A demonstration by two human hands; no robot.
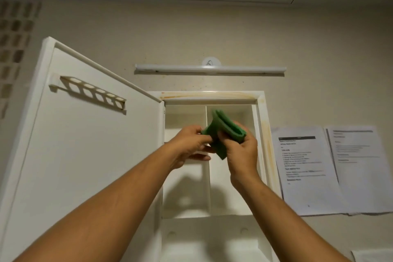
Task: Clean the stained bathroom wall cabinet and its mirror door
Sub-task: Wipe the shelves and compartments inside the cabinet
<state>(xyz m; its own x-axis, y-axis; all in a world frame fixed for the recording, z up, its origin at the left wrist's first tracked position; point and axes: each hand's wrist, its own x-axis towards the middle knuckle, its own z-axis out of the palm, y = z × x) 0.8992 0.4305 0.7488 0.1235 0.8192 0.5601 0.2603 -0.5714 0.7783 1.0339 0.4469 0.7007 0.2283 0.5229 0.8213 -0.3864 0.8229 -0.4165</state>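
You hold a folded green cleaning cloth (225, 127) up in front of the open white wall cabinet (231, 187), level with its upper compartments. Your left hand (189, 144) pinches the cloth's left edge. Your right hand (240, 153) has its grip curled round the folded right side. Orange-brown stains (204, 94) streak the cabinet's top and right frame. Its white door (85, 144) stands swung open to the left.

White tube light (210, 69) high on wall; printed sheets (306, 168) lower right; square-patterned blocks (14, 49) far left.
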